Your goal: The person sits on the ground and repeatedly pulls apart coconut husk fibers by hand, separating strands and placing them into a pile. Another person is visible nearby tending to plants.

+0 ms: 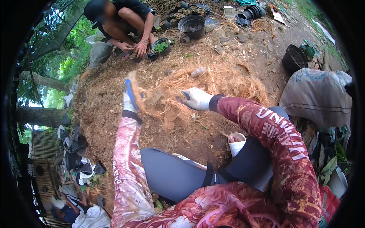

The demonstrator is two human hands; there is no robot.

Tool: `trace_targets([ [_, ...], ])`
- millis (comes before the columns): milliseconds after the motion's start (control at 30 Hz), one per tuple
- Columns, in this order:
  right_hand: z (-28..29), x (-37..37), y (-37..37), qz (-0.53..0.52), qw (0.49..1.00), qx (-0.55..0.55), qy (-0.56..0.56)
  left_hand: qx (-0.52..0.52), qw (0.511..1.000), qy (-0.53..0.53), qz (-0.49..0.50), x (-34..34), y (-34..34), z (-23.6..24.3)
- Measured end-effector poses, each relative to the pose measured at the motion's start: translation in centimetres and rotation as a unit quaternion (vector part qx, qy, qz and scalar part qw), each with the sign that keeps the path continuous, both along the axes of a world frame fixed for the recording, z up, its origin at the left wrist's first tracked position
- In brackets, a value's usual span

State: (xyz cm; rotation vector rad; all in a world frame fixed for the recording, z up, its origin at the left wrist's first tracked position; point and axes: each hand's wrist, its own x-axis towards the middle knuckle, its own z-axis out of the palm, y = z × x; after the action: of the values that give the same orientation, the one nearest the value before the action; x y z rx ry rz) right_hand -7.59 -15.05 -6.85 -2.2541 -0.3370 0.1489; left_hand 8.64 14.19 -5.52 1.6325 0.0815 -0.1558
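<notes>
Both my hands wear white gloves with blue palms. My left hand (130, 97) is raised on the left, a tuft of coconut fibre against its palm and somewhat blurred. Strands run from it across to the loose coconut fibre (169, 100) between my hands. My right hand (195, 98) reaches in from the right, its fingers bent into the edge of that fibre; the fingertips are partly hidden by strands. More fibre spreads over the ground beyond my right hand, with a small pale lump (198, 72) lying on it.
A co-worker (125, 26) squats at the far left, hands low beside a pot of green plants (161, 46). Black pots (192, 27) stand at the back, another black pot (294, 59) at right. A full white sack (317, 95) sits to my right. Another person (72, 209) is at lower left.
</notes>
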Motion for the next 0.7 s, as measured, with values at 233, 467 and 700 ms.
trace_targets([
  [233,1.9,2.3,3.4,-0.067,0.985,0.159,-0.001,-0.007,0.955,-0.127,-0.267,-6.3,-7.6,2.6],
  [467,2.4,2.3,5.6,-0.063,0.986,0.146,-0.042,-0.052,0.986,0.029,-0.155,-5.6,-6.9,0.9],
  [700,4.6,0.4,7.3,-0.02,0.97,0.242,-0.035,-0.066,0.995,0.039,-0.07,-5.0,-7.1,2.1],
])
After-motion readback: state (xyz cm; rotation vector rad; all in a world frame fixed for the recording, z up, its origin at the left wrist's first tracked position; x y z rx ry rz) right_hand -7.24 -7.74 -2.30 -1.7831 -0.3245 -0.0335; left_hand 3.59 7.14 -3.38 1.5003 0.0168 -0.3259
